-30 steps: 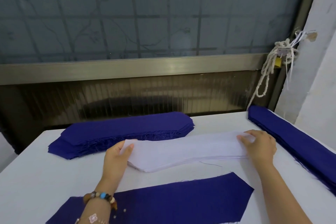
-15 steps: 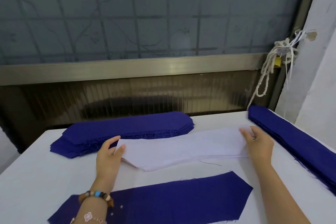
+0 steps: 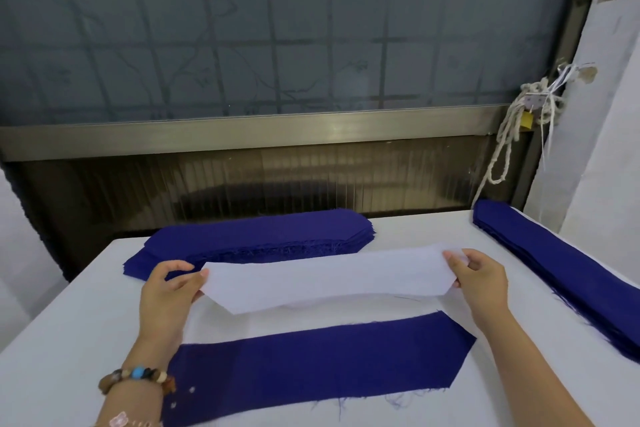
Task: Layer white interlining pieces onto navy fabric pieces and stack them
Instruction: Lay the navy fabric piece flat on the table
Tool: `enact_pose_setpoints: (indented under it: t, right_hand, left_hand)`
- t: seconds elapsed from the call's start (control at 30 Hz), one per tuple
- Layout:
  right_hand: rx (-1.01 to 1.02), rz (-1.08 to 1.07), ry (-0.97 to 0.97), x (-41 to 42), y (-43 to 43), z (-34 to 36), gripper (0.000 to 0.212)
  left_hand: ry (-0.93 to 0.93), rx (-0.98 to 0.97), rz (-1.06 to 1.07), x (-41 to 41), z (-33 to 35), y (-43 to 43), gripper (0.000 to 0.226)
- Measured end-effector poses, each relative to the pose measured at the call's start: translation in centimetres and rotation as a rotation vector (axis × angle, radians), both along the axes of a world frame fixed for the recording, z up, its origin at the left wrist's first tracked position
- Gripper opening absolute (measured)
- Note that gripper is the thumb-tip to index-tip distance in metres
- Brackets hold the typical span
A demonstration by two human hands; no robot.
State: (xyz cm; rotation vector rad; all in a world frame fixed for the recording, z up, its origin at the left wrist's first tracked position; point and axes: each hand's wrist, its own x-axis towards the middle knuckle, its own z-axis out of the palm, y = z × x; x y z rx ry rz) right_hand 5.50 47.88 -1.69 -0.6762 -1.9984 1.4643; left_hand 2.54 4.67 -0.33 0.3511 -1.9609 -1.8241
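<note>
The white tabletop carries navy cloth in three places. A single navy fabric piece lies flat near the front edge, its right end cut to a point, with loose threads trailing off its near side. A back stack of navy pieces sits across the far side. A right stack of navy pieces runs along the right edge. Between the single piece and the back stack there seems to be a low white pile, mostly hidden under the white interlining piece held above it.
</note>
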Motion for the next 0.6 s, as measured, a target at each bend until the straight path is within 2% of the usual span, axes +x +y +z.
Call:
enact_pose_setpoints:
  t: [0.13, 0.37, 0.6]
  right_hand:
    - [-0.013, 0.035, 0.031, 1.8, -0.7, -0.1, 0.03]
    - [0.022, 0.108, 0.03, 5.4, -2.0, -0.3, 0.013]
    - [0.196, 0.179, -0.057, 7.6, -2.5, -0.9, 0.017]
  left_hand:
    - [0.02, -0.065, -0.046, 2.4, 0.5, -1.5, 0.016]
    - [-0.037, -0.054, -0.133, 6.2, 0.1, -3.8, 0.012]
    - [-0.131, -0.031, -0.193, 8.7, -2.1, -5.4, 0.013]
